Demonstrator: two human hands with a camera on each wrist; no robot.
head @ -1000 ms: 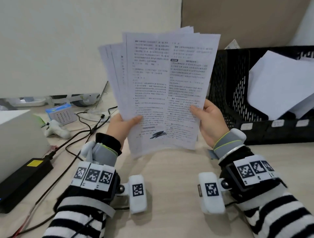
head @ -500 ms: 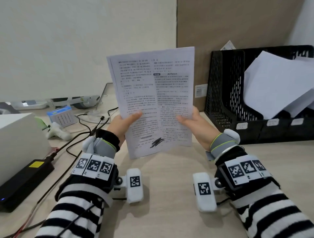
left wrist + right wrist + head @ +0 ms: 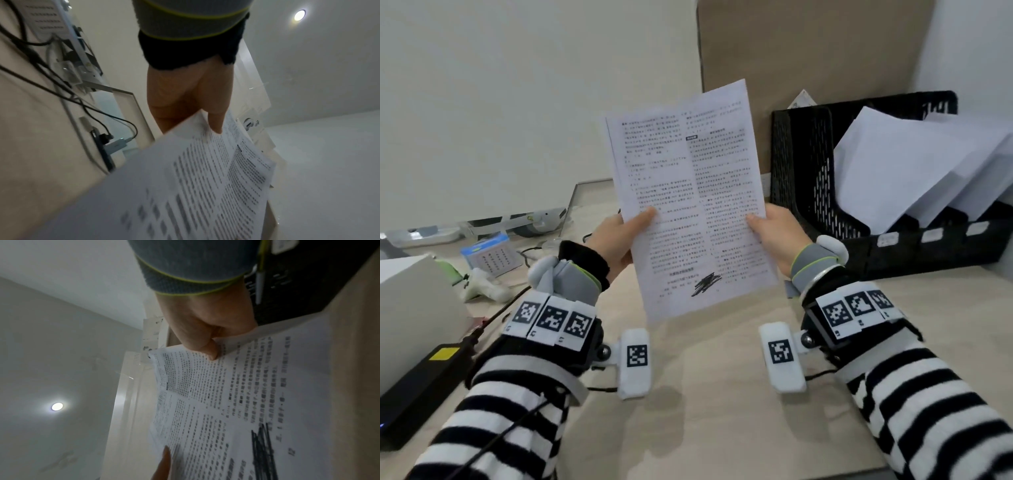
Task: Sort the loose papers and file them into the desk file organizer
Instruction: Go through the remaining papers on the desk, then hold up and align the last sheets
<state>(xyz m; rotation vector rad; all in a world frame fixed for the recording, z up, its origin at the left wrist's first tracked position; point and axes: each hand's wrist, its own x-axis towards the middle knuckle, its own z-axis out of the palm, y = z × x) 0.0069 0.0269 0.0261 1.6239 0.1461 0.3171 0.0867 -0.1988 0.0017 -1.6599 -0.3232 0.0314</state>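
Observation:
A squared-up stack of printed papers [image 3: 688, 198] stands upright above the desk, tilted slightly, with a black scribble near its bottom. My left hand [image 3: 619, 236] pinches its left edge, thumb on the front sheet. My right hand [image 3: 774, 233] pinches the right edge the same way. The wrist views show each thumb pressed on the text: the left hand [image 3: 205, 104] on the papers [image 3: 195, 186], the right hand [image 3: 205, 331] on the papers [image 3: 246, 402]. The black mesh file organizer [image 3: 808, 178] stands at the right with white sheets [image 3: 900, 164] leaning in its slots.
Black cables [image 3: 493, 315] and a black power brick [image 3: 417, 387] lie at the left, beside a grey-white box [image 3: 410, 308]. A small blue calendar card [image 3: 489, 253] and a white gadget [image 3: 482, 287] sit behind them. Bare desk [image 3: 705, 394] lies below my hands.
The fanned sheets have been gathered into one aligned stack. Both hands have stayed on its lower side edges; the stack now leans a little to the right.

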